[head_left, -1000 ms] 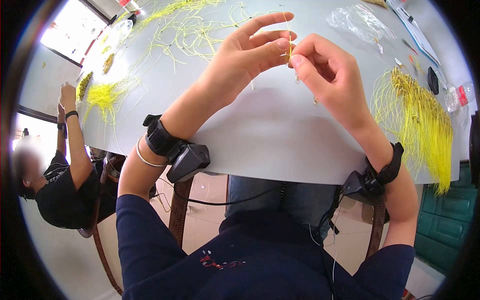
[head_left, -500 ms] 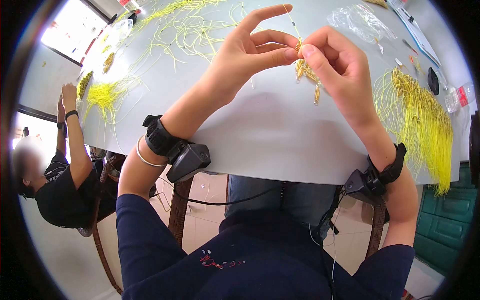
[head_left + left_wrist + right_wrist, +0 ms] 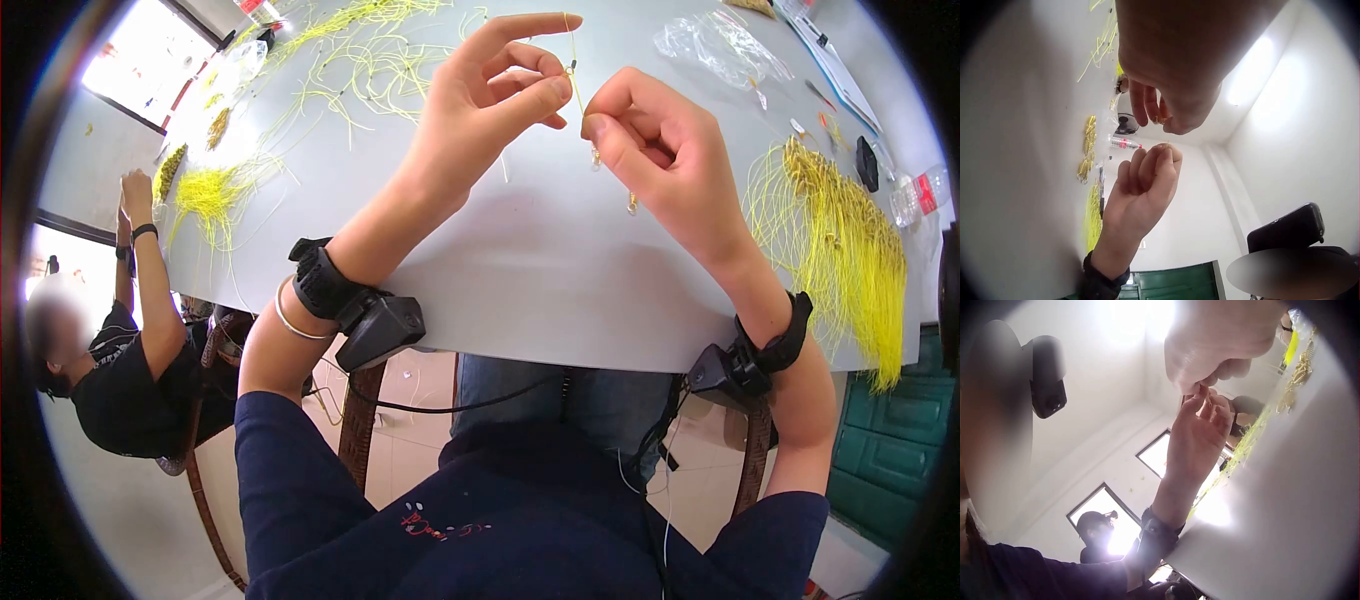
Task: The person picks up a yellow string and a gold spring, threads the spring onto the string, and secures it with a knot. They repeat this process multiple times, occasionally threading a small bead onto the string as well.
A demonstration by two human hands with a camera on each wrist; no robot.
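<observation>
A thin yellow line with a small dark bead runs from the raised index fingertip of the left hand down to the right hand. The left thumb and curled fingers pinch a small gold piece on that line. Thumb and index finger of the right hand pinch the line's lower part, a short gap from the left hand. Gold coils peek out below the right hand, mostly hidden by it; the left wrist view shows more gold coils beside the hands, as does the right wrist view.
On the grey table, a yellow-stranded bundle with gold coils lies right, loose yellow strands behind left. A plastic bag, clipboard and bottle are farther off. Another person sits left.
The hands were closer together half a second ago, with several gold coils visible between and below them. The left hand has drawn back to the left; most coils are now behind the right hand.
</observation>
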